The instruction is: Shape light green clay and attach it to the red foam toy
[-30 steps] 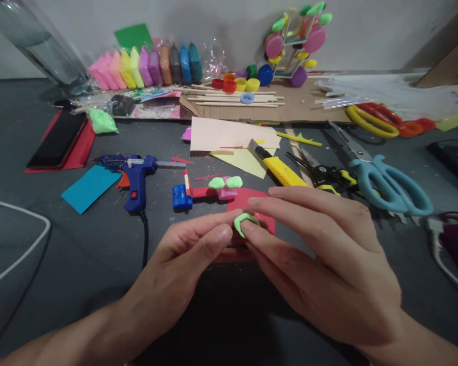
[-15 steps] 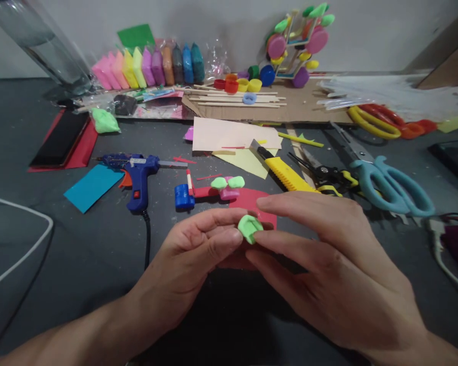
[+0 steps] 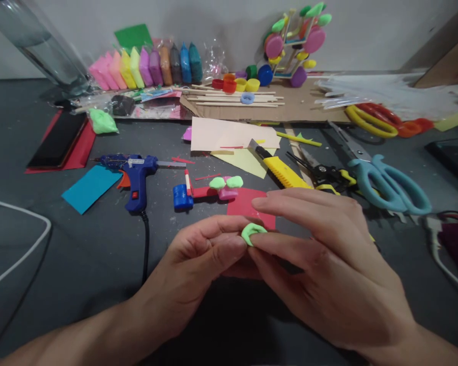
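Observation:
A small piece of light green clay (image 3: 252,233) is pinched between the fingertips of both my hands, low over the dark table. My left hand (image 3: 198,264) holds it with thumb and forefinger from the left. My right hand (image 3: 320,254) presses it from the right, its upper fingers stretched out above. Just behind the clay lies a red foam piece (image 3: 250,203). Beyond that sits a small model (image 3: 213,189) with a blue cap, a red strip and two green clay bits on a pink cap.
A blue glue gun (image 3: 135,175) and teal paper (image 3: 88,187) lie at left. A yellow utility knife (image 3: 280,170), pliers (image 3: 326,175) and teal scissors (image 3: 385,180) lie at right. Clay packs (image 3: 148,66), sticks, bottle caps and a cap model (image 3: 293,40) line the back.
Both hands have kept working the green clay between their fingertips. The piece has turned and now shows as a curved rim. The hands sit slightly lower than a second ago.

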`<state>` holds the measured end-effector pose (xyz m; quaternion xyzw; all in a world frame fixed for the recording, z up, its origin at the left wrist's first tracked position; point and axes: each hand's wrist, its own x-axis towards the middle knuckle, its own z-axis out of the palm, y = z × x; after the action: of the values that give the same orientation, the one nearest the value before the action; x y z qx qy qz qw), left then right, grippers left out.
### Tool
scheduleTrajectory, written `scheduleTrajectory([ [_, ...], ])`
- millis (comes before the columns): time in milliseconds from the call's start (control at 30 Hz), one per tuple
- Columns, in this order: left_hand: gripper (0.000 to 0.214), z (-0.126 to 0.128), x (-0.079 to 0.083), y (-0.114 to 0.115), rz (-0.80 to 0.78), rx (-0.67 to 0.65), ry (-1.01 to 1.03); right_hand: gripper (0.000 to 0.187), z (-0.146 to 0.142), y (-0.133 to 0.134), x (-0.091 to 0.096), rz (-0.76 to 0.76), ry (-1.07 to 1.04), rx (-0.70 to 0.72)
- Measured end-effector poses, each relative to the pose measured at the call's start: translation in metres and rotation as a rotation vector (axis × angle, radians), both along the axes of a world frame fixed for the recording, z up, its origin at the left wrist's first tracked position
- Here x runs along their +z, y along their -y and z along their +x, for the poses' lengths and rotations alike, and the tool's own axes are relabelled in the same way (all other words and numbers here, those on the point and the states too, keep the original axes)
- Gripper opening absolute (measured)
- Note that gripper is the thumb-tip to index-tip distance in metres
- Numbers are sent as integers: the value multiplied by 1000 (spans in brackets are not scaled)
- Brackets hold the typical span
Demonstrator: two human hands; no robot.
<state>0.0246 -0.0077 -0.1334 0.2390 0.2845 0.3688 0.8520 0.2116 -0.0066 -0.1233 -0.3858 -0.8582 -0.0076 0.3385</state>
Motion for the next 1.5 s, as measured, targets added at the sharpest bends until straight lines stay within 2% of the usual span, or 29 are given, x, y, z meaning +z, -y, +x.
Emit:
scheduleTrajectory([
  [400,15,-1,1,0,-139,24,21,13,0,0,1,8,-9,6],
  [600,12,-1,2,0,-97,-4,51,13,1,1,2,-13,13,-12],
  [733,22,0,2,-1,-13,-27,58,11,1,1,1,2,3,-7],
  [867,25,0,1,-1,17,-14,19,11,-1,-1,0,21,-34,-24],
  [1033,17,0,-1,0,-6,8,-59,9,-4,0,0,8,-18,-30],
  [1200,14,0,0,2,49,64,-107,10,-7,1,-1,16,-30,-31],
  [1333,16,0,-1,3,8,58,-63,8,-8,2,-2,32,-21,-33],
  [1500,15,-1,1,-1,-63,40,16,18,-4,-1,3,1,-42,38],
])
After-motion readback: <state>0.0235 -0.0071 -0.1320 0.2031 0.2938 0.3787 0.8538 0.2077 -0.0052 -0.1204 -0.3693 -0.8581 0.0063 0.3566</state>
